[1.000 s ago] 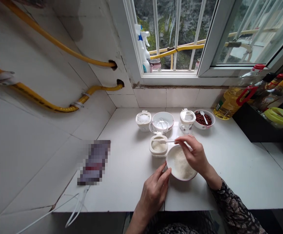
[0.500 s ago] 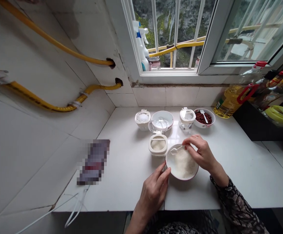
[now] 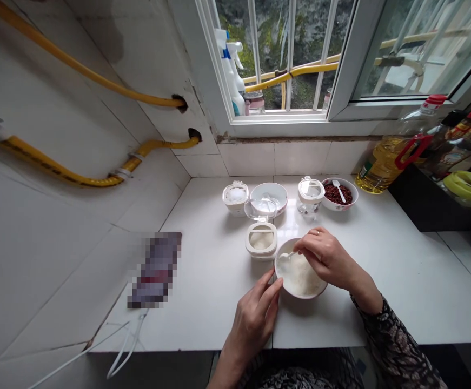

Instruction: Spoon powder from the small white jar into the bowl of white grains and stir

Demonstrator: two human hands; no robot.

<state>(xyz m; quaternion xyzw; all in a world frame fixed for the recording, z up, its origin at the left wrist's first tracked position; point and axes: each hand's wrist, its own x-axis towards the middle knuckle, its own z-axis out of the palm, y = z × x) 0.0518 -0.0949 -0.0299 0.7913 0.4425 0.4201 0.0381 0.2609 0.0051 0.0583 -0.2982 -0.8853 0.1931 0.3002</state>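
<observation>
My right hand pinches a small white spoon, whose bowl end rests over the white granular contents at the left of a white bowl. My left hand grips that bowl's near left rim with its fingertips. Just behind the bowl stands an open square jar of similar white contents, its clear flip lid raised. Farther back are a lidded jar, a shallow white bowl, another jar, and a bowl of red beans with a white spoon.
A bottle of yellow cooking oil and other bottles stand at the right. Spray bottles sit beyond the window. Yellow gas pipes run along the tiled wall on the left. A pixelated object and a white cable lie at the left.
The spoon has moved from beside the open jar to inside the white bowl. My right hand has shifted left and lowered its tip toward the contents. My left hand stays on the rim.
</observation>
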